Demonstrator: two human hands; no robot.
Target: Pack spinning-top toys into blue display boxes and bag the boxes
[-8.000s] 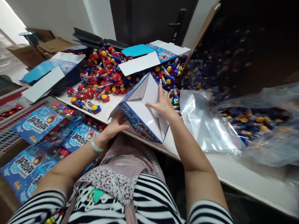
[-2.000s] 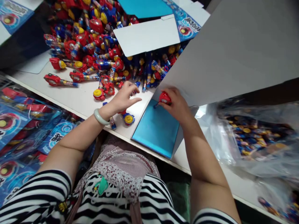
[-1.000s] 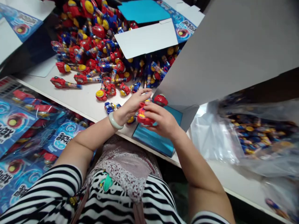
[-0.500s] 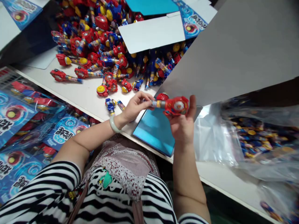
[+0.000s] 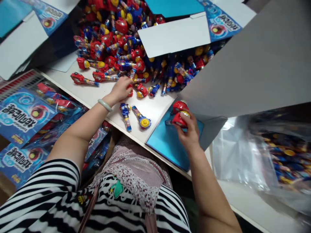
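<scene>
My right hand [image 5: 190, 131] is closed around a red toy with a round yellow top and a tube handle [image 5: 180, 119], held low over the blue inside of an open cardboard box [image 5: 167, 142]. Beside it in the box lies another red toy [image 5: 179, 106]. At the near edge of the pile, my left hand [image 5: 121, 89] has its fingers curled over a red toy [image 5: 130, 91], mostly hidden by them. Just in front of that hand, a blue toy [image 5: 125, 116] and a blue toy with a yellow disc [image 5: 142, 118] lie on the white table [image 5: 109, 110].
A large heap of red and blue toys [image 5: 116, 42] spreads behind. The box's raised white flap [image 5: 243, 64] stands at right, near a clear plastic bag of toys [image 5: 286, 155]. Printed blue packages [image 5: 24, 113] fill the lower left. Another open box [image 5: 177, 35] overhangs the heap.
My right hand has lowered the red toy into the box. My left hand has let go of its tube and moved left to the pile. The view has shifted a little.
</scene>
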